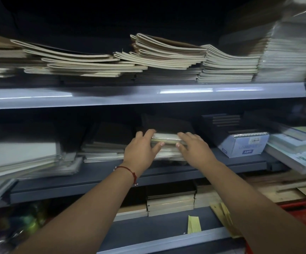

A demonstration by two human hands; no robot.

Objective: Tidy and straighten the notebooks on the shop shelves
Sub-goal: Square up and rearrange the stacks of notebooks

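Both hands grip one plastic-wrapped notebook stack (168, 143) on middle shelf (112, 173): left hand (142, 146) and right hand (192, 147) clamp its sides, thumbs on the glossy front edge; dark flat cover on top

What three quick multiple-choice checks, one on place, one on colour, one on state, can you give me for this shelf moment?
1. Which shelf holds the stack both hands are on?
A top B middle C bottom
2. What colour is the wrist string?
A red B blue C white
3. How do the top-shelf notebooks lie?
A upright B neatly squared C flat, fanned unevenly

B: the left hand and right hand grip a stack on the middle shelf.
A: the thread is red.
C: their edges stagger.
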